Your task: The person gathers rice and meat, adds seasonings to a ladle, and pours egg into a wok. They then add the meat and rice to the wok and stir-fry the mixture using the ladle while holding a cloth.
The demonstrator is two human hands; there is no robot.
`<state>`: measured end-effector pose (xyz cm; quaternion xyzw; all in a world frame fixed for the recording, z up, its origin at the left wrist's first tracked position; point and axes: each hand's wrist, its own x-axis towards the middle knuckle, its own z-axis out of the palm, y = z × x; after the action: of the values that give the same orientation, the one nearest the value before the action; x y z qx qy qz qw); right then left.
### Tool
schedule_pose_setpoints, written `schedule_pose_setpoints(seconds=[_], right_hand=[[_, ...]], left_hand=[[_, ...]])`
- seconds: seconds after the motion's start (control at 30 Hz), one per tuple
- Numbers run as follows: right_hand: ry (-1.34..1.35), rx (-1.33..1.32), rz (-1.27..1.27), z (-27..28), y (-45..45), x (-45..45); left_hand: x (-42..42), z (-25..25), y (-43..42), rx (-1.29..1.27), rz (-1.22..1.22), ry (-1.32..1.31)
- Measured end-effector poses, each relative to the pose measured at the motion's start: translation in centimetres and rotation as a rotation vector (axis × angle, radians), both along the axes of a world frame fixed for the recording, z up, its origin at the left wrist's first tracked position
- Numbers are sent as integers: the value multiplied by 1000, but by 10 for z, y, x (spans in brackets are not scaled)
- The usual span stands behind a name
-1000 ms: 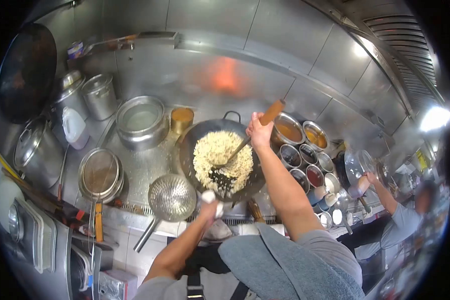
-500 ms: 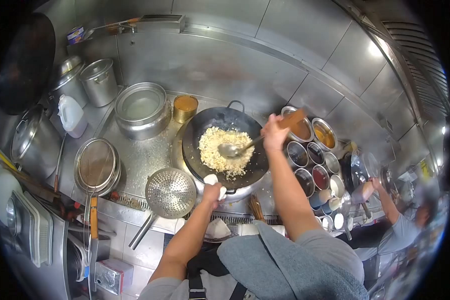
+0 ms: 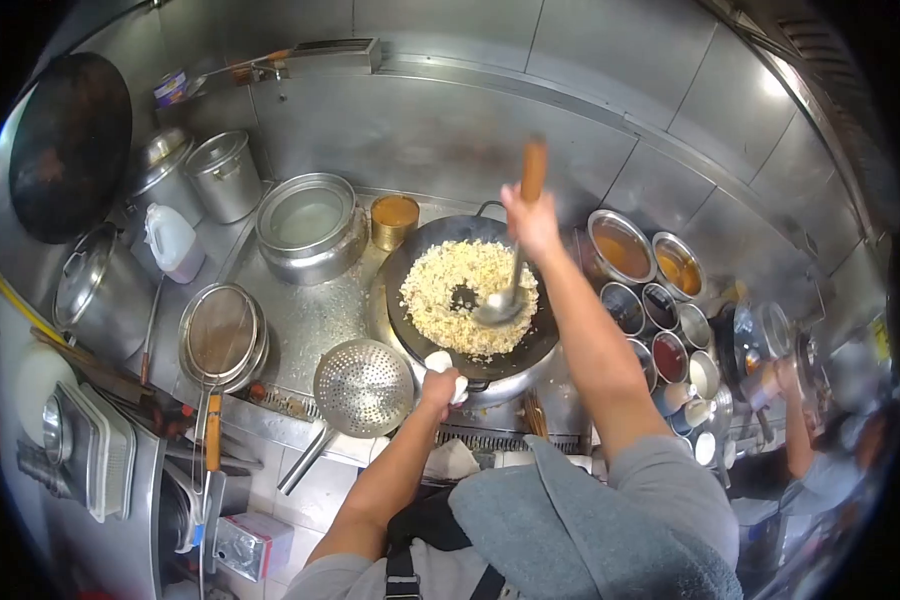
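A black wok sits on the burner, holding a spread of fried rice with a small bare gap near its middle. My right hand is wrapped round the wooden handle of a ladle, held steeply with its bowl in the rice on the right side. At the wok's near rim, my left hand is closed on a folded white cloth over the edge. A perforated strainer rests just left of that hand.
Beyond the wok stand a large pot of liquid and a tin of orange-brown sauce. Several sauce and seasoning containers line the right side. A fine-mesh sieve lies at left. Another person's arm reaches in at far right.
My right hand has swung the ladle more upright, its bowl shifting to the right side of the rice. The rice has spread wider, with a gap opening. My left hand still grips the cloth.
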<state>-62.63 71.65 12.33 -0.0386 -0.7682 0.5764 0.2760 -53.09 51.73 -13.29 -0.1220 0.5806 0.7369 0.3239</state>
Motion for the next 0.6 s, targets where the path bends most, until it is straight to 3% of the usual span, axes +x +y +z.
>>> schedule_pose_setpoints(seconds=[0.1,0.13,0.2,0.23,0.27,0.33,0.37,0.43,0.47,0.53,0.57,0.6], right_hand=[[264,-147,7,66,-18,37],[423,-305,175,48,-7,41],[552,-321,48,-34,-1,20],[459,-34,-68,-97,21,-12],[268,-209,37,-79,8,-5],[59,224,-48,-24,-8,-15],[50,217,-54,-6,-20,1],[223,-212,49,28,-41,19],[215,-212,56,6,-39,15],[531,-184,21,-74,-20,-1],[360,-393,196,-81,-24,1],[359,-400,204,-78,-21,-6]], left_hand=[[-3,6,4,26,2,58],[-4,5,4,23,2,50],[-6,0,3,-43,-13,32],[-8,-8,3,-50,-39,44],[-11,-9,4,-43,-28,50],[-8,-14,1,-95,-39,126],[-1,-10,-3,-102,-47,118],[-2,17,-8,-130,-96,95],[-5,15,-10,-130,-89,87],[-2,6,-20,-52,-148,38],[0,5,-27,-88,-189,-43],[0,4,-41,-93,-180,-44]])
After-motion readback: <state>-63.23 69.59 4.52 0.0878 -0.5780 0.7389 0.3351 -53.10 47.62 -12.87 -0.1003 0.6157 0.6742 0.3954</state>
